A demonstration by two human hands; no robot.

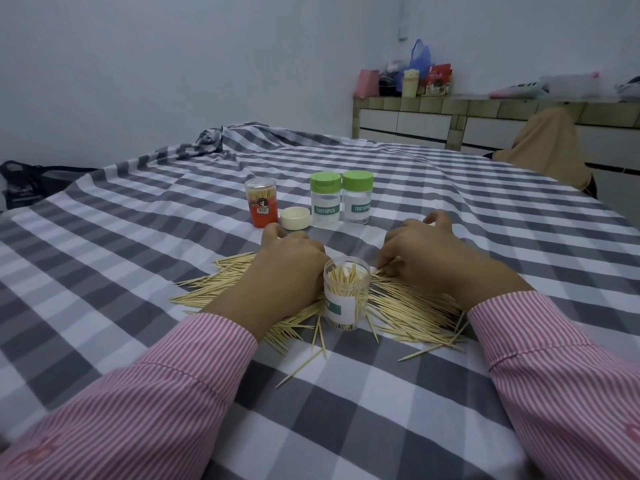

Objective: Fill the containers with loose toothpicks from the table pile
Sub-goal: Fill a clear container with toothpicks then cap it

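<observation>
An open clear plastic jar with a white label (347, 296) is seen upright in the middle of a spread pile of loose wooden toothpicks (412, 306) on a grey-and-white checked cloth (138, 271); the jar is partly filled with toothpicks standing on end. The left hand (289, 268) is laid knuckles-up on the pile just beside the jar's left wall, fingers curled under; whether toothpicks are held cannot be told. The right hand (424, 249) is set just right of the jar, its fingers bent down onto the pile, toothpicks seemingly gathered at the fingertips, though a firm pinch cannot be confirmed. Both wrists are covered by pink-and-white striped sleeves (540, 341).

Beyond the hands, a clear-lidded orange tube (261, 201) packed with toothpicks is noted, a loose cream round cap (295, 218) just beside it, and two clear jars with green lids (341, 197) marked TOOTHPICK, closed and touching.

Stray toothpicks lie nearer the camera. Bare cloth is seen left of the pile; the right table edge is well apart from it
</observation>
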